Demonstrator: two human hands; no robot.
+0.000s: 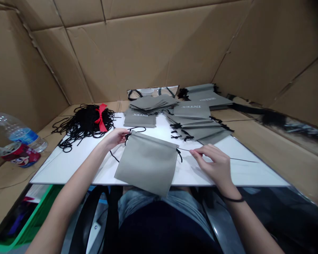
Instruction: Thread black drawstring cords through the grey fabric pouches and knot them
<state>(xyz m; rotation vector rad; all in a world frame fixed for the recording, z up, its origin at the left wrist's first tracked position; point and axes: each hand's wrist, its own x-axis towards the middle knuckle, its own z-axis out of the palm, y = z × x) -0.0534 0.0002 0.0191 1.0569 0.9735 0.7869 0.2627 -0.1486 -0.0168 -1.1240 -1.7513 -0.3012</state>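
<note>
A grey drawstring pouch (pixel 147 163) lies on the white board (pixel 69 165) in front of me, its lower edge hanging over the board's near edge. My left hand (pixel 116 137) is closed on the pouch's top left corner, where a black cord (pixel 134 129) loops out. My right hand (pixel 214 165) pinches a thin dark rod or wire (pixel 241 160) that runs from the pouch's top right corner out to the right. A black band sits on my right wrist.
Piles of grey pouches (pixel 192 110) printed INTEX cover the back of the board. A heap of black cords (pixel 82 123) tied with a red ribbon (pixel 101 118) lies at back left. A plastic bottle (pixel 16 132) and a can (pixel 18 155) rest at left. Cardboard walls surround everything.
</note>
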